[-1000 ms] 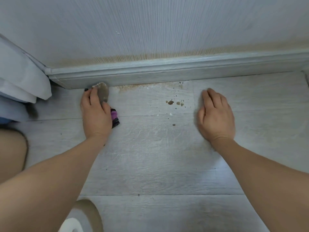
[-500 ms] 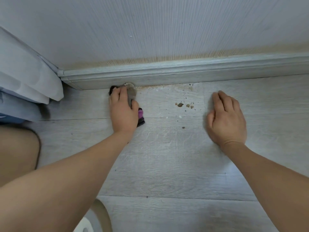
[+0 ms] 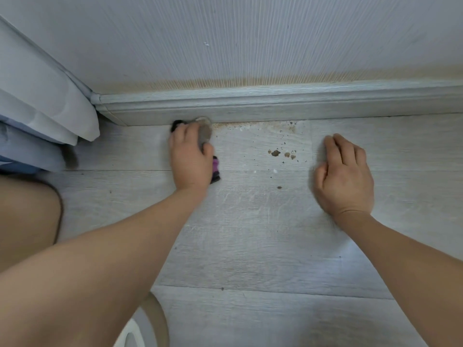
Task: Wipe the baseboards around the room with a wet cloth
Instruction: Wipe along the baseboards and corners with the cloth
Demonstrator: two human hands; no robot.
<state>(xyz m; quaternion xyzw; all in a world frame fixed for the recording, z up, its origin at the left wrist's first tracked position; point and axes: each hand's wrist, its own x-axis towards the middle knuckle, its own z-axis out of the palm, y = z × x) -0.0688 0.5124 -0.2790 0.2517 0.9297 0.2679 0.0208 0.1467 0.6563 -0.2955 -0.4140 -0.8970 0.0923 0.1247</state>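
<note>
A pale grey baseboard (image 3: 275,101) runs along the foot of the ribbed wall. My left hand (image 3: 191,156) lies over a grey, black and purple cloth (image 3: 205,132) and holds it against the floor at the baseboard's lower edge; most of the cloth is hidden under the hand. My right hand (image 3: 347,176) rests flat on the floor, fingers loosely together, holding nothing. A brown dirt streak (image 3: 253,125) lines the floor next to the baseboard, right of the cloth.
Brown crumbs and spots (image 3: 280,154) lie on the grey plank floor (image 3: 250,234) between my hands. White and blue bedding (image 3: 37,108) hangs at the left by the corner. My knee (image 3: 25,216) is at the left edge.
My left hand and the cloth have slid rightward along the foot of the baseboard, away from the corner. My right hand has stayed planted on the floor.
</note>
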